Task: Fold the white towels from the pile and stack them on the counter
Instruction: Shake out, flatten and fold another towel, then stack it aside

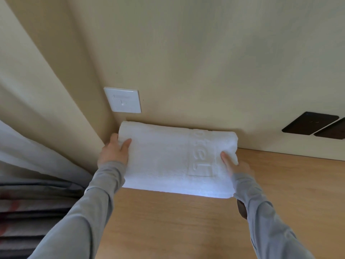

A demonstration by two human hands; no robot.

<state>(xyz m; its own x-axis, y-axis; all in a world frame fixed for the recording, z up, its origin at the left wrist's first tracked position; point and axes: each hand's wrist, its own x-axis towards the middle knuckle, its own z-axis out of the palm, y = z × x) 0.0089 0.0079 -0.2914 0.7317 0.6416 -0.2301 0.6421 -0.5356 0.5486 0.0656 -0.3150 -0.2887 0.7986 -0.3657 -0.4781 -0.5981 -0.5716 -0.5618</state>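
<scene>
Two outstretched arms, left hand [113,152] clasping one end of folded towel [168,161], right hand [239,167] clasping the other

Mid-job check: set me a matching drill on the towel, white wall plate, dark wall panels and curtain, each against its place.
1 towel
2 white wall plate
3 dark wall panels
4 curtain

A far left of view
B on the counter, against the wall
C just above the towel's left end
D right edge of view

Pairs: 1-B, 2-C, 3-D, 4-A
</scene>
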